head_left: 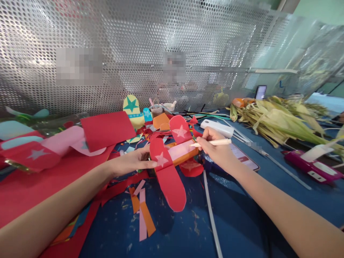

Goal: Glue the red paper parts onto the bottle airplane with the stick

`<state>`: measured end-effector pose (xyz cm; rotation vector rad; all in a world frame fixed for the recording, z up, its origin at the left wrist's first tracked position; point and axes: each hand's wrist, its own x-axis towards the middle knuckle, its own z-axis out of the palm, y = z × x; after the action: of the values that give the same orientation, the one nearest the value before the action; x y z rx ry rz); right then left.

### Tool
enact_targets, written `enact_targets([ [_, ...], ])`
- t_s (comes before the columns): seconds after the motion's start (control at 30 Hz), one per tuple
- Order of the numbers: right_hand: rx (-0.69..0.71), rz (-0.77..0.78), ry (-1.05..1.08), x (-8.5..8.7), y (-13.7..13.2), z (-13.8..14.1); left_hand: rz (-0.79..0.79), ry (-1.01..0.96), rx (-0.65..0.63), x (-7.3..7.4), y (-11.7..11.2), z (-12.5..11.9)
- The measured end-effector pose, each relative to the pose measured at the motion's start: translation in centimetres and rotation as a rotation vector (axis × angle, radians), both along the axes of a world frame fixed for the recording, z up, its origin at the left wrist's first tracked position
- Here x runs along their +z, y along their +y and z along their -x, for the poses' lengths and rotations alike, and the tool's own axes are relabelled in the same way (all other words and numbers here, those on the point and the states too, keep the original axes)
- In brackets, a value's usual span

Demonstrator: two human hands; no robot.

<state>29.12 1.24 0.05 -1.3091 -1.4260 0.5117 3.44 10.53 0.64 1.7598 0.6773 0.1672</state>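
A paper craft (164, 179) lies in front of me, with rounded red flaps, pale stars and a pink strip (180, 151) over an orange side. My left hand (137, 160) grips its left end, thumb resting near a star on the red flap. In my right hand (215, 145) is a slim cream-coloured pen (221, 142), its tip at or just over the pink strip; I cannot tell whether it touches. Another red piece with a star (191, 167) sits below the craft's right end. A phone (245, 157) lies partly hidden behind my right forearm.
Red paper sheets (107, 130) and pink paper spread at left. Pink and orange strips (143, 218) lie on the blue table (115, 229). A white device (217, 128), dried corn husks (268, 118) and a magenta power strip (313, 166) stand right. A perforated metal panel (129, 43) rises behind.
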Motion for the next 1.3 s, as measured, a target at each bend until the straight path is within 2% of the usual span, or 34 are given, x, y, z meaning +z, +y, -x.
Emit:
enact_targets([
  [1.3,0.044,-0.003,-0.015,-0.09,-0.03,0.07,0.056,-0.047,0.010,0.08,-0.08,-0.01],
])
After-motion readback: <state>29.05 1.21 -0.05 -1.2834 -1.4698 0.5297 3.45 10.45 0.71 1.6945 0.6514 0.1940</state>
